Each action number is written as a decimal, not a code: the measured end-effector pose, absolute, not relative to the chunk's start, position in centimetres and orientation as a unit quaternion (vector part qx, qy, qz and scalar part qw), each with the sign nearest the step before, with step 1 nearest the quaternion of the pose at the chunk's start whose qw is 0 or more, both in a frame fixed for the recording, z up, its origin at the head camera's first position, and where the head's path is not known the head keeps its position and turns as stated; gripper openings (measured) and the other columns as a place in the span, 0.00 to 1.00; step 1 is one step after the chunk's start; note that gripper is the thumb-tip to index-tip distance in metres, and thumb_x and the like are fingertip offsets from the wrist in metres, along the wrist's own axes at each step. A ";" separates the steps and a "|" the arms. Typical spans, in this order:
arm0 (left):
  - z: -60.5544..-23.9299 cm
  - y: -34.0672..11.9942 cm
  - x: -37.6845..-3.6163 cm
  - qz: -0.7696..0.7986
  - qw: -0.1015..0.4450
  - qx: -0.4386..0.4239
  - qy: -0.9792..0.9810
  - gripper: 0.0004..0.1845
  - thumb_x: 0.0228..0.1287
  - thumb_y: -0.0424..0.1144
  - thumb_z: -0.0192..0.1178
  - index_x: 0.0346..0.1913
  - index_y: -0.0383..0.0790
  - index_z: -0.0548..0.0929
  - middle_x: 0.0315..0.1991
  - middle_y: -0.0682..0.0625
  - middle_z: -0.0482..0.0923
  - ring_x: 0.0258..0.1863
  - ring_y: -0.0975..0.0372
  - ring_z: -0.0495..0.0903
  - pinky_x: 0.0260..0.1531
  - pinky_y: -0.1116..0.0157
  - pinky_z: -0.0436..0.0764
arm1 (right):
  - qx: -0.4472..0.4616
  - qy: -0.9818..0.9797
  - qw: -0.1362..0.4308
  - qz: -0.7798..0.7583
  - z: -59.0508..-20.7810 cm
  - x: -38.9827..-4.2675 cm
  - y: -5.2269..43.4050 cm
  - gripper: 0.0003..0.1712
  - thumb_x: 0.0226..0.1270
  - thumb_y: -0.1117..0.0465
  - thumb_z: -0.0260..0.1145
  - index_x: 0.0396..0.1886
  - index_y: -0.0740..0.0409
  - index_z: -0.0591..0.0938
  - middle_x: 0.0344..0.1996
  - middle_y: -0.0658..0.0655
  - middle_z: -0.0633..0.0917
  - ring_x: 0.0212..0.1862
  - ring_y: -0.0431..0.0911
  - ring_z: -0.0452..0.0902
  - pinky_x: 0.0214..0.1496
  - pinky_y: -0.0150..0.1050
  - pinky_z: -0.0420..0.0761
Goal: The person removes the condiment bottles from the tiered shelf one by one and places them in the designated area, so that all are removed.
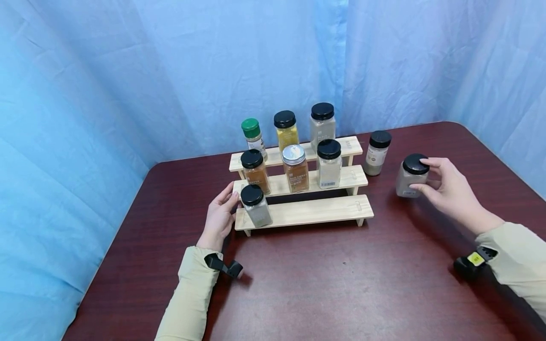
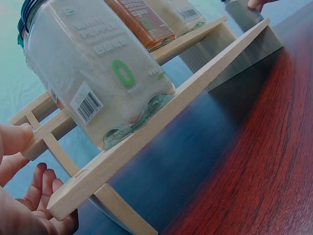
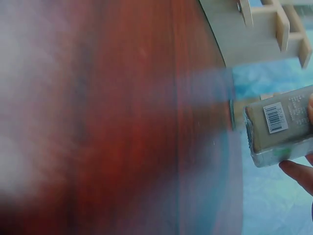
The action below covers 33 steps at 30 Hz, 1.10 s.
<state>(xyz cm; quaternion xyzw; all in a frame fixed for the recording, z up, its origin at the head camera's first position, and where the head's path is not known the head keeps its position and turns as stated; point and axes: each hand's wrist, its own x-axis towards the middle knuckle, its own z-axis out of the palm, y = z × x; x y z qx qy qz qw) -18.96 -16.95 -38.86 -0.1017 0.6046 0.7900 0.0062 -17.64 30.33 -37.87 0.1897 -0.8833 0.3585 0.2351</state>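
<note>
A three-step wooden rack (image 1: 315, 210) stands mid-table. Its top step carries a green-lidded jar (image 1: 252, 135), a yellow jar (image 1: 286, 130) and a pale jar (image 1: 322, 122). The middle step holds an orange jar (image 1: 255, 171), a silver-lidded jar (image 1: 295, 168) and a white jar (image 1: 329, 164). One grey jar (image 1: 256, 205) (image 2: 98, 73) sits at the bottom step's left end. My left hand (image 1: 228, 194) rests against the rack's left end (image 2: 73, 188), thumb (image 2: 14, 139) on a step's edge. My right hand (image 1: 426, 176) grips a black-lidded grey jar (image 1: 410, 176) (image 3: 281, 127) right of the rack.
Another black-lidded jar (image 1: 377, 152) stands on the dark red table (image 1: 341, 284) just right of the rack. Blue curtains (image 1: 170, 71) close off the back and both sides. The table's far corners are rounded.
</note>
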 end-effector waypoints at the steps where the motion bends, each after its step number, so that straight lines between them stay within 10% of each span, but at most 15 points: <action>1: -38.9 -17.0 -19.0 0.790 0.006 -0.102 0.605 0.26 0.72 0.30 0.47 0.71 0.39 0.61 0.47 0.52 0.70 0.40 0.73 0.77 0.53 0.59 0.68 | 0.184 -0.885 0.231 0.360 -37.9 -17.9 30.5 0.39 0.43 0.85 0.69 0.58 0.74 0.63 0.51 0.69 0.71 0.50 0.11 0.58 0.42 0.08 0.64; 8: -38.9 -16.9 -19.0 0.790 0.006 -0.104 0.605 0.26 0.72 0.31 0.48 0.71 0.39 0.61 0.47 0.52 0.71 0.39 0.73 0.77 0.52 0.59 0.69 | 0.131 -0.904 0.192 0.359 -38.0 -19.4 31.5 0.36 0.53 0.77 0.68 0.61 0.69 0.63 0.55 0.71 0.70 0.59 0.30 0.70 0.40 0.07 0.62; 16: -38.8 -16.8 -19.0 0.786 0.008 -0.102 0.610 0.26 0.72 0.31 0.48 0.71 0.39 0.62 0.49 0.50 0.70 0.40 0.73 0.77 0.49 0.61 0.71 | 0.118 -0.907 0.182 0.361 -38.4 -20.5 32.4 0.35 0.56 0.75 0.67 0.62 0.68 0.63 0.57 0.72 0.70 0.46 0.09 0.56 0.37 0.07 0.62; 20: -38.8 -16.8 -19.0 0.789 0.006 -0.102 0.606 0.26 0.72 0.30 0.48 0.71 0.39 0.62 0.50 0.48 0.70 0.39 0.73 0.77 0.54 0.57 0.69 | 0.113 -0.910 0.183 0.355 -38.5 -21.0 32.6 0.35 0.56 0.75 0.67 0.62 0.69 0.63 0.57 0.73 0.69 0.62 0.42 0.72 0.36 0.06 0.61; 23: -38.8 -16.9 -19.0 0.789 0.007 -0.105 0.605 0.26 0.72 0.30 0.48 0.71 0.39 0.61 0.50 0.49 0.70 0.39 0.73 0.77 0.53 0.58 0.69 | 0.108 -0.910 0.182 0.357 -38.5 -21.3 32.7 0.35 0.55 0.76 0.68 0.62 0.70 0.63 0.57 0.74 0.68 0.56 0.72 0.68 0.35 0.06 0.60; 33: -38.9 -17.0 -18.9 0.788 0.005 -0.107 0.606 0.26 0.72 0.30 0.48 0.71 0.38 0.61 0.47 0.52 0.71 0.39 0.74 0.77 0.46 0.63 0.72 | 0.094 -0.917 0.182 0.342 -38.5 -22.4 32.7 0.38 0.54 0.75 0.69 0.64 0.67 0.62 0.56 0.76 0.71 0.55 0.70 0.69 0.39 0.09 0.65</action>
